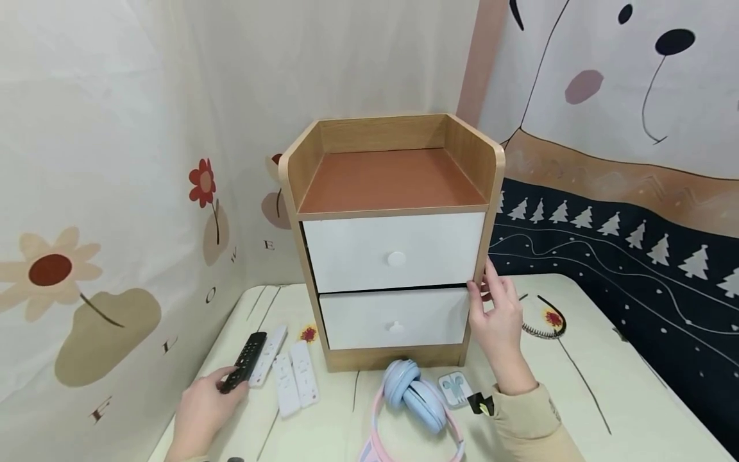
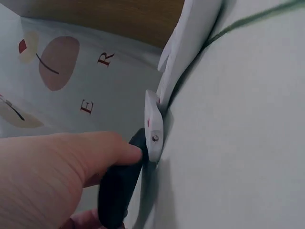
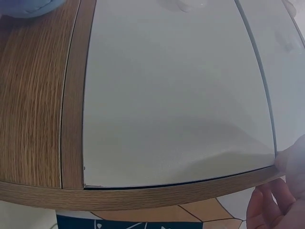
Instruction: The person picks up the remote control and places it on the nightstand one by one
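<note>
My left hand (image 1: 204, 407) holds a black remote control (image 1: 249, 356) between thumb and fingers, at the left of the table. In the left wrist view the remote (image 2: 116, 195) is tilted close beside a white remote (image 2: 154, 126). A small wooden cabinet (image 1: 395, 183) stands upright in the middle, its white upper drawer (image 1: 352, 256) and lower drawer (image 1: 358, 324) pushed in. My right hand (image 1: 500, 321) grips the cabinet's right side edge, thumb on the front near the gap between the drawers. In the right wrist view some of its fingers (image 3: 269, 205) lie around the outer side.
White remotes (image 1: 296, 378) lie left of the cabinet. Blue and pink headphones (image 1: 424, 404) and boxed earphones (image 1: 455, 389) lie in front. A black headband (image 1: 557, 321) lies to the right on the table (image 1: 623, 385). Printed curtains (image 1: 144, 96) hang behind.
</note>
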`<action>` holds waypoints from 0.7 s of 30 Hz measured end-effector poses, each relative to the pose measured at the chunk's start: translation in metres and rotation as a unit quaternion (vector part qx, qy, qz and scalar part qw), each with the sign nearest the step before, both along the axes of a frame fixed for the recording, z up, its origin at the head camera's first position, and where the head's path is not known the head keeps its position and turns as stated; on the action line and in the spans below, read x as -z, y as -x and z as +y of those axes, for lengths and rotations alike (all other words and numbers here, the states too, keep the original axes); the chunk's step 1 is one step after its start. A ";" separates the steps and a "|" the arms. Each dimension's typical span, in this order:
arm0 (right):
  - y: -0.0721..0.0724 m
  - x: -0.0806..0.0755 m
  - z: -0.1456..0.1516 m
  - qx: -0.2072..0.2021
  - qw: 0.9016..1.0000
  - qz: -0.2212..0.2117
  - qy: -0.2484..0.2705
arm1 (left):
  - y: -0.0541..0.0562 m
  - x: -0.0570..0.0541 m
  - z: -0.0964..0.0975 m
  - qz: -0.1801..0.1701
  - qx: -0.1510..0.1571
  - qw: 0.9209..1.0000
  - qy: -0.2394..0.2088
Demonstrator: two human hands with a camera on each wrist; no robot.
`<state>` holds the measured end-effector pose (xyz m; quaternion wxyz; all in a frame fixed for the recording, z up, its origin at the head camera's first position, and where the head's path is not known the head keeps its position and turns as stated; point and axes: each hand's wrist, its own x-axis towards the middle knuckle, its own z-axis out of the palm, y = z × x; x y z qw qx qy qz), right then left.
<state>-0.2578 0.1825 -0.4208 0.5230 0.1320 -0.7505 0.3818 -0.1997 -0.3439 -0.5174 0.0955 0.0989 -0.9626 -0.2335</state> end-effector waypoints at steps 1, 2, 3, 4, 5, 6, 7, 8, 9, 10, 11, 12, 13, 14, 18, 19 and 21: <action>-0.001 0.001 0.000 0.002 1.000 -0.001 0.001 | 0.001 -0.001 -0.001 0.003 -0.009 1.000 -0.010; -0.002 0.001 -0.001 0.002 1.000 -0.003 0.003 | 0.003 -0.002 -0.001 0.006 -0.020 1.000 -0.022; -0.002 0.002 -0.002 0.001 1.000 -0.004 0.005 | 0.004 -0.004 -0.002 0.011 -0.030 0.999 -0.032; -0.002 0.002 -0.003 0.002 1.000 -0.004 0.006 | 0.005 -0.006 -0.003 0.017 -0.041 0.998 -0.044; -0.001 0.002 -0.004 0.001 1.000 -0.004 0.007 | 0.005 -0.008 -0.002 0.025 -0.052 0.997 -0.056; -0.001 0.001 -0.005 0.001 1.000 -0.003 0.006 | 0.006 -0.012 -0.002 0.035 -0.062 0.995 -0.068; 0.001 0.000 -0.006 0.001 1.000 -0.002 0.005 | 0.006 -0.015 0.001 0.048 -0.073 0.993 -0.081; 0.003 -0.001 -0.008 0.001 1.000 -0.001 0.003 | 0.006 -0.020 0.003 0.060 -0.083 0.990 -0.094; 0.005 -0.002 -0.009 0.001 1.000 0.001 0.001 | 0.006 -0.026 0.007 0.076 -0.091 0.986 -0.114; 0.007 -0.003 -0.011 0.000 1.000 0.001 -0.001 | 0.005 -0.033 0.011 0.093 -0.097 0.981 -0.139; 0.009 -0.005 -0.013 -0.001 1.000 0.000 -0.004 | 0.004 -0.041 0.015 0.116 -0.100 0.975 -0.161; 0.011 -0.006 -0.014 -0.002 1.000 -0.002 -0.008 | 0.004 -0.051 0.019 0.142 -0.101 0.967 -0.187; 0.013 -0.007 -0.016 -0.004 1.000 -0.004 -0.011 | 0.002 -0.063 0.024 0.169 -0.102 0.957 -0.211; 0.015 -0.008 -0.020 -0.009 1.000 -0.007 -0.013 | -0.001 -0.075 0.027 0.205 -0.099 0.945 -0.234; 0.019 -0.008 -0.033 -0.021 1.000 -0.015 -0.016 | -0.016 -0.134 0.046 0.365 -0.062 0.886 -0.280; 0.019 -0.008 -0.035 -0.021 1.000 -0.016 -0.014 | -0.018 -0.149 0.052 0.409 -0.038 0.861 -0.300; 0.018 -0.007 -0.037 -0.019 1.000 -0.016 -0.009 | -0.022 -0.179 0.066 0.495 0.027 0.795 -0.351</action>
